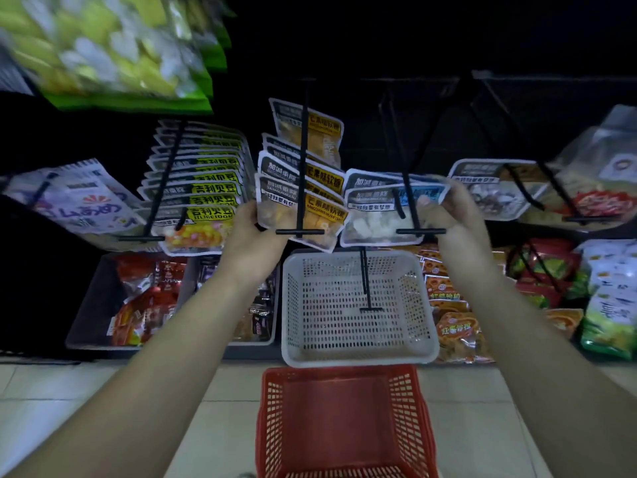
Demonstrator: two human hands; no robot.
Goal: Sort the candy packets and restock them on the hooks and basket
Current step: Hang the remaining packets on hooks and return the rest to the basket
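Several orange-labelled candy packets (312,205) hang on the middle black hook (300,231). My left hand (253,236) holds the left edge of the front packet there. To the right, blue-labelled packets with white candy (379,215) hang on another hook (420,231). My right hand (448,210) grips the right edge of the front blue packet. Yellow-labelled packets (196,205) fill the hook to the left. Below stands a white mesh basket (358,353) with nothing in it, and a red shopping basket (344,419) sits on the floor.
A grey bin (86,315) of red snack packs sits lower left. Orange packs (455,326) and green bags (606,319) lie lower right. More packets (496,188) hang at right, a white-purple bag (76,198) at left. Green bags (103,50) hang overhead. A short bare hook (370,309) sticks out over the white basket.
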